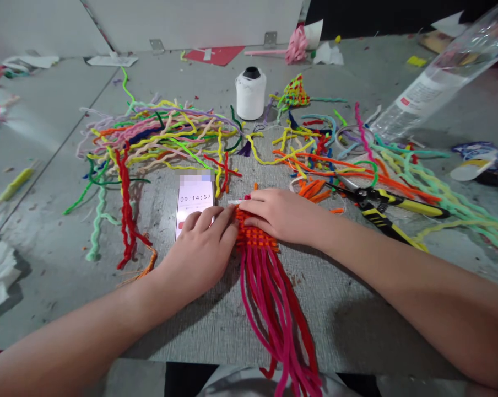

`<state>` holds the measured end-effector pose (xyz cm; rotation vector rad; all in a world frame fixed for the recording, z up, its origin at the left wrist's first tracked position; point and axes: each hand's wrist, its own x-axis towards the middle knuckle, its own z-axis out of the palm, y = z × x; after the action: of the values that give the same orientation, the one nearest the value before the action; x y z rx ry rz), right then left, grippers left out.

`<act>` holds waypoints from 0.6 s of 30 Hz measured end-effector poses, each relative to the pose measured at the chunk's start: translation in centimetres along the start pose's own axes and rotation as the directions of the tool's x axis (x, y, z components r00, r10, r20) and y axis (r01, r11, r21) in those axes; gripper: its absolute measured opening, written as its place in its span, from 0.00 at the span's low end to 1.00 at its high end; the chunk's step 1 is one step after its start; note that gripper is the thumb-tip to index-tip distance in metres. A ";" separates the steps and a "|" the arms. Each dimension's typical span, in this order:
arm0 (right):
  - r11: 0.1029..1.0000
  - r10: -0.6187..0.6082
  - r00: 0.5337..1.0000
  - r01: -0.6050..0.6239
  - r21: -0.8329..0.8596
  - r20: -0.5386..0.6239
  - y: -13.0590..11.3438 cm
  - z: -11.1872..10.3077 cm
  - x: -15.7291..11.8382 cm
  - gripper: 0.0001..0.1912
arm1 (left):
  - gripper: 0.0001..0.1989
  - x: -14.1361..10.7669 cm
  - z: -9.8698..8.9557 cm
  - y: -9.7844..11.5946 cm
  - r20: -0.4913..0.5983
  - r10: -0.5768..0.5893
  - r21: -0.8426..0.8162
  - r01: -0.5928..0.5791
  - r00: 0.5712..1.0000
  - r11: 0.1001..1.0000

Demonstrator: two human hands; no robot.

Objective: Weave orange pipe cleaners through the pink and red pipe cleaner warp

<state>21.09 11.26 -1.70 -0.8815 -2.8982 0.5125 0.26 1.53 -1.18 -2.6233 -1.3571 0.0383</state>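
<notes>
A small woven yarn piece (257,236) in orange and red lies on the grey table in front of me. Long pink and red yarn strands (280,309) trail from its lower end over the table's front edge. My left hand (207,237) grips the weave's left side with bent fingers, its knuckles overlapping a phone (194,193) that shows a timer. Across the upper right of the weave, my right hand (274,215) is closed on it, thumb curled beneath the fingers. Both hands hide the weave's top corners. A strip of white tape (234,202) shows between the fingertips.
A heap of multicoloured yarn (158,132) spreads at the back left. Yellow-and-black pliers (385,207) lie by my right forearm, among more yarn strands (422,171). Behind stand a white thread spool (250,95) and a clear plastic bottle (431,82). Crumpled tissue (0,275) sits far left.
</notes>
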 end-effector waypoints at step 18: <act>1.000 -0.020 1.000 0.020 0.003 -0.012 0.2 0.1 0.1 0.15 | 0.17 0.6 -0.3 -1.0 0.015 0.030 -0.105 -0.029 0.999 0.994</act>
<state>21.05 11.43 -1.86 -0.8514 -2.8914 0.5090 -0.15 2.50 -0.69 -2.7354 -1.3614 -0.0078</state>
